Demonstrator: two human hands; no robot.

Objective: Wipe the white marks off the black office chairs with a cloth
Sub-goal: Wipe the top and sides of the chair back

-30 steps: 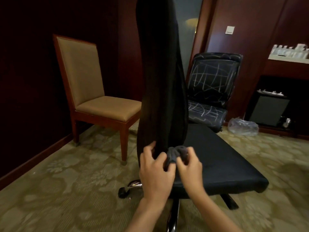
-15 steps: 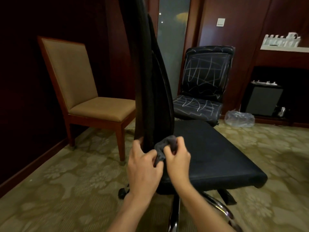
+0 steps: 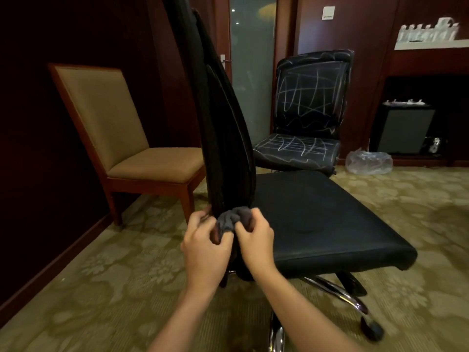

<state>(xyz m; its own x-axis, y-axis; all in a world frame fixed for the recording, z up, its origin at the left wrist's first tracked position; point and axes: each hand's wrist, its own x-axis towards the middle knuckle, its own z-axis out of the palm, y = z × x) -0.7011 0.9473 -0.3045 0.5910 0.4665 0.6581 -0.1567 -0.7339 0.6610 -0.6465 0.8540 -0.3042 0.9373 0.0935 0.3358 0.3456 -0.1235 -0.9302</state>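
Head view: vs the frame half a sec ago, your hands and the cloth (image 3: 233, 221) sit at much the same spot at the base of the near chair (image 3: 317, 217)'s backrest; the view has shifted a bit, so the marked chair (image 3: 308, 110) behind now shows further right. Both hands keep their hold on the cloth.

Your left hand (image 3: 205, 246) is curled, fingers pinching the cloth's left edge, fingertips just beside the backrest's rear edge. Your right hand (image 3: 255, 240) is curled too, thumb and fingers pinching the cloth's right side. The cloth is a bunched grey wad between the two hands, touching the near chair where backrest meets seat. It's crumpled, so no clear long axis; the bunch runs roughly left-right between your hands.

Near chair: backrest seen edge-on, standing tall and tilted slightly, seat stretching right from it; can't see white marks on it from here. Marked chair is behind the near chair's seat, facing you, white scribbles over back and seat. Tan wooden chair (image 3: 121, 138) stands left of the near chair. Plastic bag (image 3: 369, 162) lies on the carpet (image 3: 101, 288) right of the marked chair.
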